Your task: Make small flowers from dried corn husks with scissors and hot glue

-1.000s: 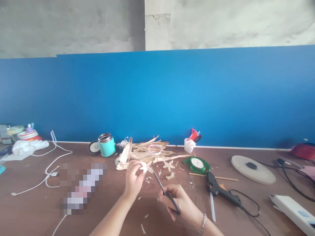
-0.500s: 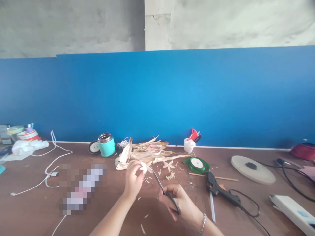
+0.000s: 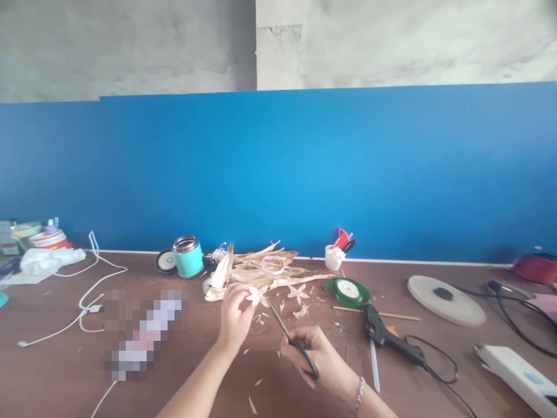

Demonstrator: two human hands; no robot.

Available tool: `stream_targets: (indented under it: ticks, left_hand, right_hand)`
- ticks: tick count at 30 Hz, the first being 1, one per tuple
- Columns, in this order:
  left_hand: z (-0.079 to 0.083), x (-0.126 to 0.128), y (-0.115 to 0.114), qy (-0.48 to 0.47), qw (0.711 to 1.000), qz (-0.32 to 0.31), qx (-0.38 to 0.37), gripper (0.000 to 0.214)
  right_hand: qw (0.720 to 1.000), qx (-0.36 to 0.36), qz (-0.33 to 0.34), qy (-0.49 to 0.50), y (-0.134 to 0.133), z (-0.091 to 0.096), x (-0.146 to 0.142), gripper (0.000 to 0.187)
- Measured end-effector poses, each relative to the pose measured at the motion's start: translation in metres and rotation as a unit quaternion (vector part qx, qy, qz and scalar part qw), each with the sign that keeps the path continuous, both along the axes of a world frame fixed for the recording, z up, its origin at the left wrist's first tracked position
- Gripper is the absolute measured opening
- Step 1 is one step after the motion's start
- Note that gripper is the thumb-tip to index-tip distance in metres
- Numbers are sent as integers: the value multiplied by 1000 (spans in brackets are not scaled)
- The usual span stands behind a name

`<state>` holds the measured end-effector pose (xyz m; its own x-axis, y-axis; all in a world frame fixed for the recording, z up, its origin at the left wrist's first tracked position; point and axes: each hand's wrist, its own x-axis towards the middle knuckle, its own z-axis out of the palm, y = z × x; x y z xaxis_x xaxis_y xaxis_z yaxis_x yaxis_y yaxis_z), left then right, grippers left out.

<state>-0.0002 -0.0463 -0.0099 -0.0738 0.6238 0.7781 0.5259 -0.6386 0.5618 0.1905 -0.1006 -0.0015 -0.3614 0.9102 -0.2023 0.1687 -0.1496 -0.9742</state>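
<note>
My left hand (image 3: 236, 318) pinches a pale star-shaped flower (image 3: 257, 296) cut from what looks like dried husk. In my right hand (image 3: 315, 354) is a pair of scissors (image 3: 278, 316) with dark handles; the tips reach the flower's right edge. Whether the blades touch it I cannot tell. A second star-shaped flower (image 3: 298, 294) lies on the table just right of the first. Behind my left hand sits a heap of dried husks (image 3: 256, 270) with a pale ring of tape (image 3: 272, 265) on it. Small husk scraps (image 3: 300, 312) are strewn around both hands.
Right of my hands are a green ribbon spool (image 3: 349, 292), a thin stick (image 3: 400, 316), a black glue gun (image 3: 387, 337) with its cord, and a round pale disc (image 3: 446, 300). A turquoise jar (image 3: 188, 258) and white cup (image 3: 334, 258) stand by the blue partition (image 3: 278, 168). White cables (image 3: 82, 302) lie left.
Almost nothing differs. Both hands, the flower and the scissors keep nearly the same place, with only a tiny shift of the view.
</note>
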Motion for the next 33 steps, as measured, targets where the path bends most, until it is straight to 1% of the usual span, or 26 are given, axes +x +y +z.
stream_targets:
  ticks: [8, 16, 21, 23, 26, 30, 33]
  left_hand:
    - [-3, -3, 1, 3, 1000, -10, -17, 9]
    - [-2, -2, 2, -3, 1000, -11, -13, 10]
    - [0, -4, 2, 1, 999, -16, -28, 11]
    - [2, -5, 3, 6, 999, -27, -35, 12]
    - [3, -6, 4, 15, 998, -44, -46, 13]
    - [3, -6, 5, 30, 996, -61, -61, 13]
    - [3, -5, 4, 31, 994, -73, -68, 12]
  right_hand:
    - [1000, -5, 7, 1, -1, 4, 1, 28]
    - [1000, -5, 9, -10, 2, 0, 0, 27]
    - [1000, -17, -9, -7, 7, -4, 6, 28]
    - [1000, -28, -1, 0, 8, -4, 10, 28]
    - [999, -28, 33, 0, 10, -3, 17, 24]
    - [997, -25, 69, -26, 9, -2, 22, 21]
    - [996, -23, 76, -44, 9, -2, 22, 21]
